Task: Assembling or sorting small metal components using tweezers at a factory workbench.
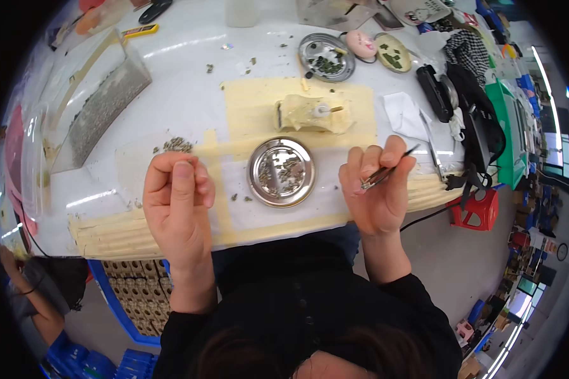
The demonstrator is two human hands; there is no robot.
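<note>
My left hand is raised at the left of the table's near edge, thumb pressed against the curled index finger. Whatever it pinches, if anything, is too small to make out. Slim dark tweezers are held in my right hand, their thin end pointing up and to the right. Between my hands stands a round shiny metal dish with many small metal pieces in it. A heap of similar small pieces lies just beyond my left hand. Behind the dish sits a block wrapped in yellowish tape, with a short pin on it.
Farther back are a second metal dish of dark bits, a pink rounded object and a cream dish. White tissue and a black device lie right. A blue crate stands below left, near another person's arm.
</note>
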